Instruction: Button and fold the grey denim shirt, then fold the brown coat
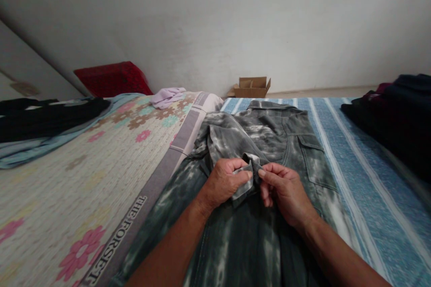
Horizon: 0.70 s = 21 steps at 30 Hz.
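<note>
Grey single garment (269, 128) in two hands (224, 181)

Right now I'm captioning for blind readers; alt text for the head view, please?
The left hand and right hand pinch a mottled grey-green cloth garment lying on a blue, white-striped cloth beside a cream, flower-patterned cloth.

The garment (235, 233) is mottled grey and white, the sheet (353, 179) white-striped blue.

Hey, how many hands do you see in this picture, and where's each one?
2. The left hand pinches a fold of the mottled gray garment; the right hand pinches the cloth just beside it. No others show.
</note>
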{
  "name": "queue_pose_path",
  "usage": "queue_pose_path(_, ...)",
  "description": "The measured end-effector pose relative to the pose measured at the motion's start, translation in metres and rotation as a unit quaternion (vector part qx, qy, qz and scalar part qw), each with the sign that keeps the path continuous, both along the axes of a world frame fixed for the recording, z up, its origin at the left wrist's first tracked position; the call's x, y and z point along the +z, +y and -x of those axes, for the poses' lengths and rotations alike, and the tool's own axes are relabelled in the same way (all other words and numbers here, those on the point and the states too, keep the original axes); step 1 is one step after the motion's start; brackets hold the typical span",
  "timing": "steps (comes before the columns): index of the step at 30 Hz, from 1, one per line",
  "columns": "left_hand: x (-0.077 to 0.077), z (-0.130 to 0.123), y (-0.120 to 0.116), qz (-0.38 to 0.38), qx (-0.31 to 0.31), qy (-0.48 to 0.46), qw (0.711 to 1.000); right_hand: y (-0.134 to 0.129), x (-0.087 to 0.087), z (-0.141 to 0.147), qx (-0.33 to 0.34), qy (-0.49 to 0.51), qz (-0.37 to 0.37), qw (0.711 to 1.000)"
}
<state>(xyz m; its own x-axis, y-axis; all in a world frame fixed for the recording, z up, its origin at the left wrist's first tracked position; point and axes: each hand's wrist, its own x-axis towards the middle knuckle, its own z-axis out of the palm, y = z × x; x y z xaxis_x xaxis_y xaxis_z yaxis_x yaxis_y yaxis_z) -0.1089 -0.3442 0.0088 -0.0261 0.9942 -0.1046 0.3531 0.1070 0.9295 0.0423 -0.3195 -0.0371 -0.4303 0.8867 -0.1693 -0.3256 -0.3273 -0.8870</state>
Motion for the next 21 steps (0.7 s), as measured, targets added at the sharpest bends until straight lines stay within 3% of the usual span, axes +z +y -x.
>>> queue_pose_path(10, -0.004, -0.002, 0.001, -0.007, 0.019, -0.025, 0.999, -0.005, -0.005, 0.007, -0.047, -0.097, -0.115, 0.987)
queue_pose_path(15, -0.006, 0.004, 0.002, 0.015, 0.019, -0.058, 0.998, -0.007, -0.012, 0.006, -0.071, -0.164, -0.211, 0.961)
queue_pose_path(21, 0.000, 0.010, 0.003, 0.037, 0.029, -0.106, 0.993, -0.006, -0.016, 0.005, -0.055, -0.174, -0.271, 0.945)
